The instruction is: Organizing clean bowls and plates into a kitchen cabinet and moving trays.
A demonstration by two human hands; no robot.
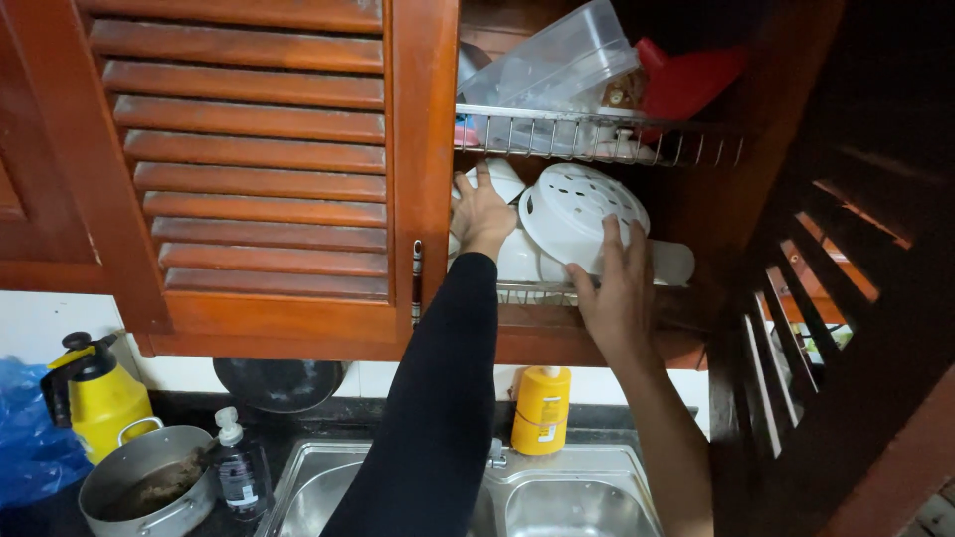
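Two hands (482, 214) (617, 283) among seemingly white dishes (582, 209).

Single head view, close, tilted up into open wall cabinet (428, 149) above sink (557, 497)

White dishes (517, 261) and a perforated white strainer (582, 211) crowd the lower cabinet rack, the wire shelf (597, 139) close overhead. The open louvred door (826, 298) hems the right side; the sink (567, 497) below lies open.

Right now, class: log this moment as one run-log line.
left hand: on white dishes | right hand: on white perforated bowl | place: lower wire rack, open cupboard
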